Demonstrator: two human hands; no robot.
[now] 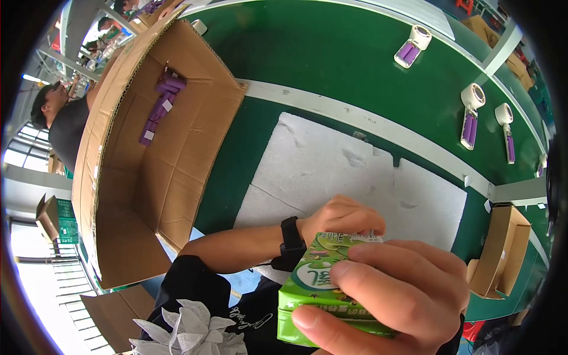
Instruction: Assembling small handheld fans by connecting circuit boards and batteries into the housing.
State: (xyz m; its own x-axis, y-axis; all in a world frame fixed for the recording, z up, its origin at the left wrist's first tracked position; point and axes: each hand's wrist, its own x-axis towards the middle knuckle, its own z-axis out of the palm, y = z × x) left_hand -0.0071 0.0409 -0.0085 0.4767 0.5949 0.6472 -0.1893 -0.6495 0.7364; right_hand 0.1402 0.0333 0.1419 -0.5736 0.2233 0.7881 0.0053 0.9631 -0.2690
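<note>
My right hand (408,290) grips a green printed carton (319,278) close to me, with fingers over its upper face and the thumb along its near side. Behind the carton's far end is my left hand (346,216), its fingers curled in and a black band on the wrist. Its fingertips are partly hidden at the carton's top edge, so I cannot make out what they hold. Both hands are above the near part of a white foam sheet (319,165) that lies on the green table.
A large open cardboard box (195,142) at left holds several purple battery packs (160,109). White handheld fans (470,118) with purple cells lie beyond the white rail (355,115). A smaller cardboard box (503,254) stands at right. Another person (71,118) is at far left.
</note>
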